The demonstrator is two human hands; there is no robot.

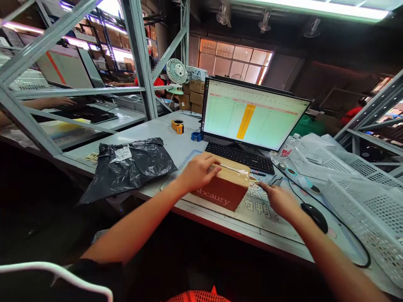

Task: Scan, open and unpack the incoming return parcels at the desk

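Observation:
A brown cardboard box (220, 191) with "sbeauty" printed on its side sits near the desk's front edge, clear tape shining along its top. My left hand (201, 170) presses on the top of it at the left end, fingers bent and holding it. Just right of the box, my right hand (280, 199) is closed with a finger stretched toward the box; what it grips, if anything, I cannot make out. A small grey tool (276, 180) shows just beyond its fingers. Under the box lies a printed desk mat (252, 205).
A black plastic mailer bag (134, 165) with a white label lies left. Behind the box stand a keyboard (239, 156) and monitor (252, 113). A mouse (315, 217) and white plastic baskets (362, 209) are right. Tape rolls (178, 126) sit farther back. Metal frames flank the desk.

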